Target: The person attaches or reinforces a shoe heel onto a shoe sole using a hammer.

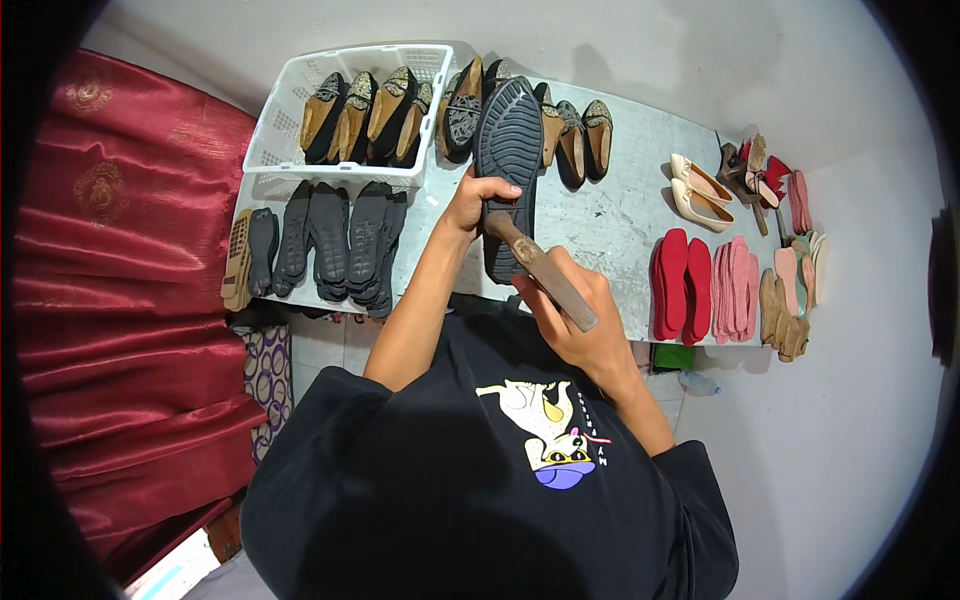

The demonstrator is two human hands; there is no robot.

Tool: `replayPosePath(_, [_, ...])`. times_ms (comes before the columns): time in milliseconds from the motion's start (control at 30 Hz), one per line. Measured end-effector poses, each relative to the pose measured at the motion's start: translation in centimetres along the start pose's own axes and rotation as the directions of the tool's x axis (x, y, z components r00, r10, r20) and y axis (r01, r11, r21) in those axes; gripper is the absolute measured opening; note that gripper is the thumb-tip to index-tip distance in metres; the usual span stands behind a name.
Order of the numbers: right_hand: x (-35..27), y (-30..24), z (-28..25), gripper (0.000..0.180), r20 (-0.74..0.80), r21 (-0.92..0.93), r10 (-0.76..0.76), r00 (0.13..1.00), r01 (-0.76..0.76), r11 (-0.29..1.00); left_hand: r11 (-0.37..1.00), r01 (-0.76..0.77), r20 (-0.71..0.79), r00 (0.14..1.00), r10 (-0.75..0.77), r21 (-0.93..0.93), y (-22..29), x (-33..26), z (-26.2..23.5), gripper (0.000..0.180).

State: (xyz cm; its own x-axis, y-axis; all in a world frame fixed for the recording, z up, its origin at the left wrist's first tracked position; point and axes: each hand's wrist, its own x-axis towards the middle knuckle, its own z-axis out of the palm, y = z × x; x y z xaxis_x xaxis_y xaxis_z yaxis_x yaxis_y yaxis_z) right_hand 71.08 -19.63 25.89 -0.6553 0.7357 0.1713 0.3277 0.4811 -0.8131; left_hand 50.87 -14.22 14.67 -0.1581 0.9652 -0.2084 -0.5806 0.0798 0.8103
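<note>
My left hand (475, 200) grips a black shoe sole (508, 130) by its left edge, thumb across the middle. The sole stands nearly upright, ridged tread toward me; whether an upper is attached behind it is hidden. My right hand (580, 310) is closed around the wooden handle of a hammer (545, 272). The rounded hammer end lies over the lower part of the sole, near my left fingers; I cannot tell if it touches. Just beyond the sole, dark loafers with patterned tops (570, 145) stand on the grey table (610, 215).
At the back left a white plastic basket (350, 170) holds several loafers. Black soles (330, 240) lie in front of it. Cream flats (700, 190), red insoles (682, 285) and pink insoles (735, 290) are on the right. A red curtain (130, 300) hangs at left.
</note>
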Motion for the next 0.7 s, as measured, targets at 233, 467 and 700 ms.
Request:
replayPosePath(233, [-0.6, 0.7, 0.7, 0.021, -0.044, -0.045, 0.026, 0.999, -0.028, 0.999, 1.000, 0.000, 0.010, 1.000, 0.000, -0.017, 0.8, 1.9, -0.4, 0.041])
replayPosePath(467, [-0.8, 0.4, 0.7, 0.025, -0.046, -0.077, -0.005, 0.999, 0.001, 0.997, 0.998, 0.019, 0.051, 0.999, -0.016, -0.064, 1.3, 2.7, -0.1, 0.037])
replayPosePath(700, [-0.8, 0.3, 0.2, 0.027, -0.021, -0.085, 0.031, 0.999, -0.032, 0.996, 0.997, 0.036, 0.021, 0.999, -0.035, -0.066, 2.1, 3.7, -0.5, 0.011])
